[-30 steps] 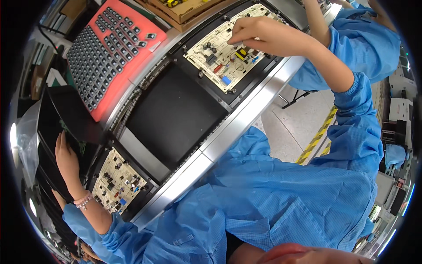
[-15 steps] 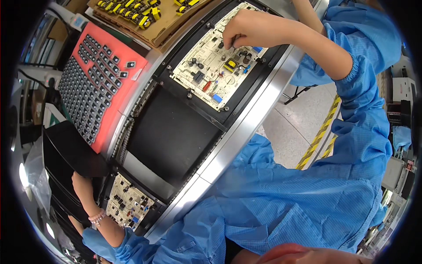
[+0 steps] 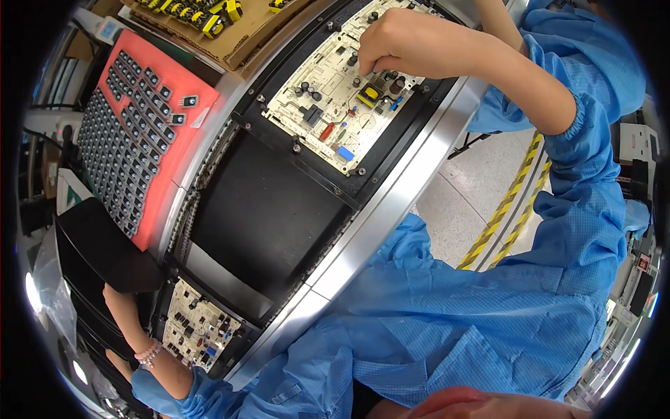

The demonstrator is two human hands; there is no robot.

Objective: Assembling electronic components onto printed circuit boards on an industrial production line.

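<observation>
My right hand is over the cream circuit board, with thumb and fingers pinched together low over its parts; anything between the fingertips is hidden. That board lies in a black frame on the conveyor and carries black capacitors, a yellow-and-black transformer, a red part and a blue part. At the lower left my left hand reaches in at a black bin, whose edge hides the fingers. Beside that arm, a second cream circuit board sits in another black frame.
A red-pink foam tray holds rows of small black components at the left. Behind it stands a cardboard box with yellow-and-black transformers. The conveyor's metal rail runs along my front. Another person's blue sleeve is at the upper right.
My right hand stays over the far board, its fingers pinched. My left hand has shifted slightly left and down at the bin. The whole view has turned a little.
</observation>
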